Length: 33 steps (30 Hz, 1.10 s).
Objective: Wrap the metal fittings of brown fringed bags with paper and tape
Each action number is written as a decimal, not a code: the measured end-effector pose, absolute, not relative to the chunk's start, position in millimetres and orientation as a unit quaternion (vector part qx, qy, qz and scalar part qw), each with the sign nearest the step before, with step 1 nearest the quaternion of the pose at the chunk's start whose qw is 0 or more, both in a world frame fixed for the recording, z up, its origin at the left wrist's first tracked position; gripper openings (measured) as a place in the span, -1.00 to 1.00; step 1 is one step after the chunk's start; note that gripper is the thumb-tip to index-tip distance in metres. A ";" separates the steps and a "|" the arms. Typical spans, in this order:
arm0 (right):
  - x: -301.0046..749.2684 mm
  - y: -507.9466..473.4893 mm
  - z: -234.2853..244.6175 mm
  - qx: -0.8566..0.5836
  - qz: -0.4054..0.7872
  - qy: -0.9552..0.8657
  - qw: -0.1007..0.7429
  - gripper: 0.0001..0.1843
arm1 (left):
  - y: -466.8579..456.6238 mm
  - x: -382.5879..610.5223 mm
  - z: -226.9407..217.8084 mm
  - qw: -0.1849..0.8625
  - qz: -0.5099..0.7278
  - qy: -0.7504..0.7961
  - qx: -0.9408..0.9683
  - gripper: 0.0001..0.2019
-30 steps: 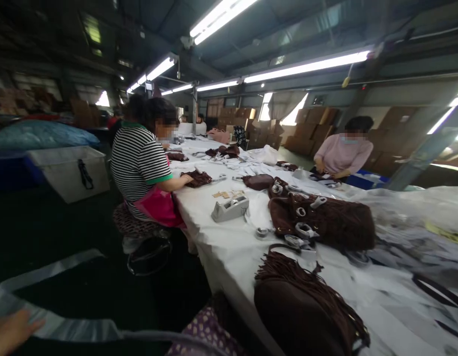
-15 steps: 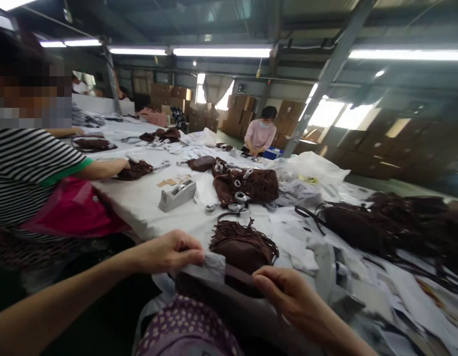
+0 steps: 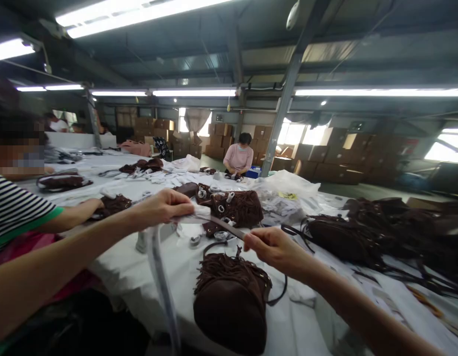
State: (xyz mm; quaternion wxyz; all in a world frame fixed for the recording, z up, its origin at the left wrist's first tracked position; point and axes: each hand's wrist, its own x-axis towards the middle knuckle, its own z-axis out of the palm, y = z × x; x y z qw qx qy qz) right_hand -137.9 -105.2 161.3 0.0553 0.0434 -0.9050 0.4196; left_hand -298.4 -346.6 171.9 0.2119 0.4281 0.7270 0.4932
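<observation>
My left hand [image 3: 162, 205] is closed in a pinch on a dark brown bag strap [image 3: 229, 226], where pale wrapping covers it. A long wrapped length [image 3: 160, 282] hangs below that hand over the table edge. To the right, my right hand [image 3: 273, 245] pinches the bare brown part, and the strap is stretched between the two hands above the table. Beneath the strap sits a dark brown fringed handbag [image 3: 231, 306], its smooth rounded base toward me. Beyond it lies another fringed bag [image 3: 247, 207] with pale-wrapped fittings.
On the left, a co-worker's hand [image 3: 88, 210] touches a fringed brown bag [image 3: 114, 205]. Dark bags [image 3: 340, 242] are heaped at the right beside papers. Clear plastic [image 3: 292, 183] lies farther back. Across the table stands a person in pink [image 3: 238, 157]; stacked cartons [image 3: 143, 129] line the wall.
Both hands have risen from near my lap to above the table, holding the strap. My view has tilted up and shifted right, and the near fringed bag now shows fully.
</observation>
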 end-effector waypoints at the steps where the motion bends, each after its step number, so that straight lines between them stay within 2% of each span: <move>1: -139.7 -89.2 159.2 0.022 0.417 -0.907 0.060 -0.44 | -350.7 -309.1 174.5 0.207 0.474 0.744 0.424 -0.61; 6: -168.3 -57.1 164.3 0.002 0.400 -0.909 0.117 -0.43 | -315.6 -321.5 170.8 0.255 0.428 0.742 0.449 -0.56; 11: -187.9 -84.4 155.2 0.040 0.484 -0.867 0.109 -0.43 | -261.5 -320.0 162.6 0.291 0.468 0.680 0.484 -0.55; 14: -179.9 -72.8 129.6 0.020 0.497 -0.865 0.072 -0.46 | -268.7 -345.2 154.6 0.259 0.432 0.708 0.495 -0.55; 17: -176.9 -50.6 111.1 -0.017 0.475 -0.877 0.075 -0.49 | -284.2 -370.4 149.7 0.234 0.382 0.756 0.477 -0.53; 21: -199.0 -44.7 122.8 -0.021 0.485 -0.866 0.123 -0.52 | -277.6 -375.1 168.3 0.229 0.377 0.766 0.468 -0.56; 26: -227.5 -68.2 148.7 0.037 0.491 -0.854 0.165 -0.54 | -246.2 -353.4 191.5 0.141 0.340 0.775 0.514 -0.65; 28: -230.5 -77.7 142.3 0.035 0.484 -0.855 0.183 -0.47 | -236.0 -341.7 185.5 0.121 0.334 0.768 0.533 -0.65; 31: -228.5 -86.7 121.5 -0.019 0.450 -0.855 0.258 -0.42 | -220.8 -325.0 167.9 0.111 0.359 0.755 0.537 -0.63; 33: -223.7 -88.3 110.7 -0.036 0.436 -0.857 0.271 -0.41 | -213.3 -318.0 156.2 0.109 0.398 0.747 0.521 -0.69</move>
